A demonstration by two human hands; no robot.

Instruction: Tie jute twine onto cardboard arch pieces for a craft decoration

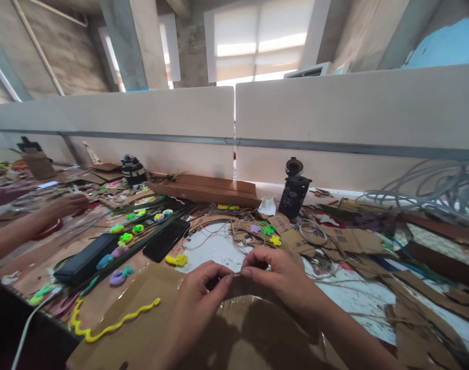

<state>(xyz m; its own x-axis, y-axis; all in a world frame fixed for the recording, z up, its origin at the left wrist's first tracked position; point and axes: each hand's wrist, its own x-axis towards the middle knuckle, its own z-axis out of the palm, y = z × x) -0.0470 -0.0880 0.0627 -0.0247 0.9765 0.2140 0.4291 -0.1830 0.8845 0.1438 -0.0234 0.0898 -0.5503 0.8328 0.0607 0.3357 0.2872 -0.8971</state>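
Note:
My left hand (207,290) and my right hand (273,272) are close together over a brown cardboard sheet (142,318) at the table's front. Each pinches thumb against fingers, with the fingertips almost meeting. Between them runs the edge of a thin, dark brown strip (240,285), which seems held at both pinches; its lower part blends into the cardboard and shadow. A wavy yellow fuzzy stem (121,325) lies on the sheet to the left. Just beyond my hands are a yellow fuzzy piece (176,260) and loops of thin twine (238,231).
A black phone (166,240) and dark case (88,258) lie left, among colourful fuzzy flowers (125,238). A black cup (294,195) with its lid up stands behind, near a long cardboard tray (207,191). Cardboard scraps (354,240) cover the right. Another person's arm (34,221) reaches in from the left.

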